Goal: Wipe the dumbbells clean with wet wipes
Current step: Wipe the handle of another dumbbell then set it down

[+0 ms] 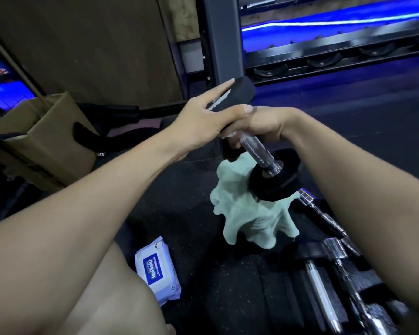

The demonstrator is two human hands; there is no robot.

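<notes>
The left hand (pixel 201 117) lies with its fingers (pixel 221 89) straight and together, pressing a white wet wipe (pixel 219 101) flat against the far black head of the dumbbell (pixel 237 95). The right hand (pixel 264 122) has its fingers curled round the knurled chrome handle (pixel 255 147) just under that head, thumb laid on the head's near edge. The dumbbell is held in the air, tilted, its far head up and to the left, its near round black head (pixel 271 182) lower and to the right. Just beneath the near head a pale green cloth (pixel 249 218) lies crumpled on the dark rubber floor (pixel 203 262). To the near left of the cloth a white and blue pack of wet wipes (pixel 156 269) lies on the floor beside the person's bare knee (pixel 111 298). At near right more dumbbells with chrome handles (pixel 324 281) lie side by side. At far left stands an open cardboard box (pixel 44 139); at far right, a black rack (pixel 324 56) lit blue
</notes>
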